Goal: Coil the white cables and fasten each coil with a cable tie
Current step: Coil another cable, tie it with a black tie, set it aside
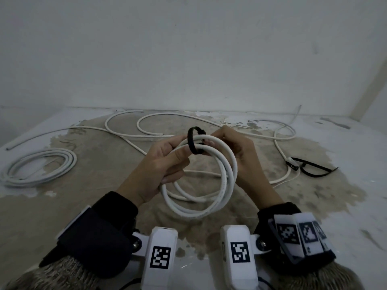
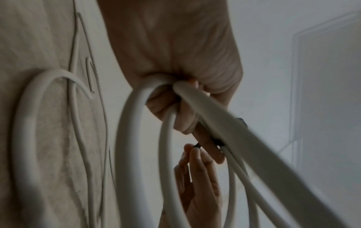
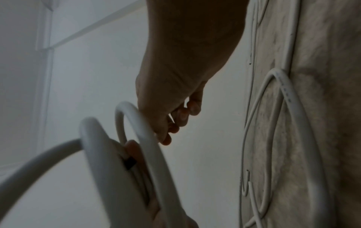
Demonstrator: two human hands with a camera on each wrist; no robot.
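A: What is held at the centre of the head view?

B: A white cable coil (image 1: 201, 178) is held up above the bench (image 1: 345, 206). The left hand (image 1: 165, 164) is wrapped around the coil's upper left part, with the thumb pressed near a black cable tie (image 1: 193, 141) that is looped around the top strands.

A: And the right grip?

B: The right hand (image 1: 236, 151) is placed at the coil's upper right, and the tie's end is pinched between its fingertips (image 2: 192, 152), as seen in the left wrist view.

A: What is seen elsewhere?

B: A second coil (image 1: 39, 167) is laid flat at the left of the frame. Loose white cables (image 1: 146, 122) are spread across the bench behind the hands. A spare black tie (image 1: 314, 167) is seen at the right, beside a thin cable's plug (image 1: 292, 163).
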